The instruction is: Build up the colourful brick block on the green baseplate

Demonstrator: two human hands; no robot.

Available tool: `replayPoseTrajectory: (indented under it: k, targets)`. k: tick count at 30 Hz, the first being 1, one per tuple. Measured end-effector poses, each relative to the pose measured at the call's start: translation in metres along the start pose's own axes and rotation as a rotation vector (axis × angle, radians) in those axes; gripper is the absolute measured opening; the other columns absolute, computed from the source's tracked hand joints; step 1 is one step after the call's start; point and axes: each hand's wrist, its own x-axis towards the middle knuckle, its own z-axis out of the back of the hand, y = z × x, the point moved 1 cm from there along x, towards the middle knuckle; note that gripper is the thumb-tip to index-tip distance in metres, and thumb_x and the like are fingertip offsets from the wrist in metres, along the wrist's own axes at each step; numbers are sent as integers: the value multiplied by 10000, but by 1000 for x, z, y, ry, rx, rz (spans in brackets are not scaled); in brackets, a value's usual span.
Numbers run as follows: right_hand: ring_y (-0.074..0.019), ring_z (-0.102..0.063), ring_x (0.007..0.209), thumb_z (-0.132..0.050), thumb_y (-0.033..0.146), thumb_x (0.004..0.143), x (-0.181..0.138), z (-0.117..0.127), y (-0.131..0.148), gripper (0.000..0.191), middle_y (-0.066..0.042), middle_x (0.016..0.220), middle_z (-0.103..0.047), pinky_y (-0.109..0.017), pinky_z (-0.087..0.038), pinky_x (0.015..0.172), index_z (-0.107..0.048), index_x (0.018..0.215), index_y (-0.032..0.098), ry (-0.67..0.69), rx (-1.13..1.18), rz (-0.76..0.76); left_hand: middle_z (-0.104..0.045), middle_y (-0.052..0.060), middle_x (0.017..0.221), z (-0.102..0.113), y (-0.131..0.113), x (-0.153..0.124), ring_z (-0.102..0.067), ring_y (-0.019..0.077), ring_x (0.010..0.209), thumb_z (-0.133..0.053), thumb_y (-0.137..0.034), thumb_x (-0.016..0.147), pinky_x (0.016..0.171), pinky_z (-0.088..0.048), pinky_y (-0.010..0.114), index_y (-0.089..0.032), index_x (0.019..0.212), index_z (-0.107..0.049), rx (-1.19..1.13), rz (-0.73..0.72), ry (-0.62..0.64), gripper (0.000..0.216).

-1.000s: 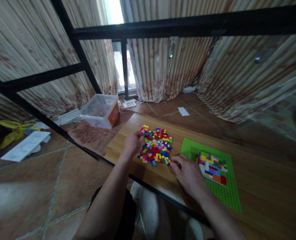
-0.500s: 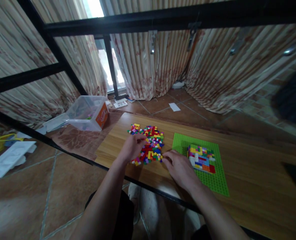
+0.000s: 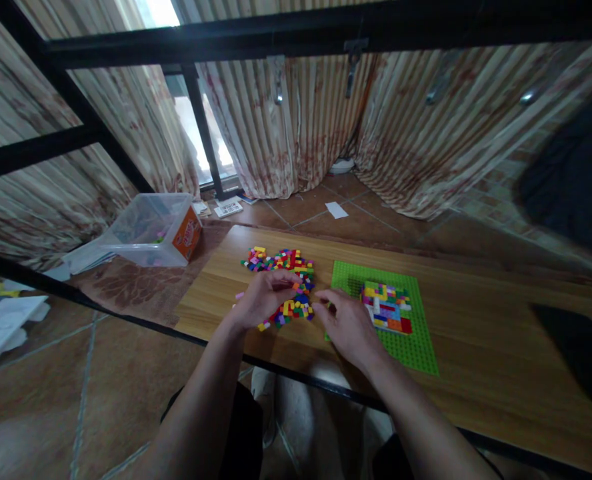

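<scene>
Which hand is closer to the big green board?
The right hand, by the green baseplate; the left hand is over the loose toy bricks.

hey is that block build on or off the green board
On: the block build sits on the green board, whose studs show all around it.

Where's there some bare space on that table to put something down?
The brown wooden table shows bare wood between the green studded baseplate and the flat dark shape at the right, and left of the loose multicoloured plastic bricks. It's crowded around those bricks: the left hand is over them, and the right hand hides part of the baseplate.
</scene>
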Motion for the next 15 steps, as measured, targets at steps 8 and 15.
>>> replayPoseTrajectory:
  k: [8,15]
  targets:
    - [-173,-651,733,-674,442,790,5,-7,-5,332,-31,831,-732,-282,-503,669,-710,1000,188,-125,586,-100,-706,18,780,-27,-3,-2,-641,129,733,-813,-243,646,727,-488,242,-128,858,-691,-217,13,57,270]
    - [-169,-660,694,-703,403,757,5,-5,-5,236,-23,788,-744,-295,-523,659,-744,873,202,-194,689,-153,-675,10,743,-30,-7,-2,-598,110,690,-805,-297,659,686,-465,226,-122,794,-698,-136,-18,-30,246]
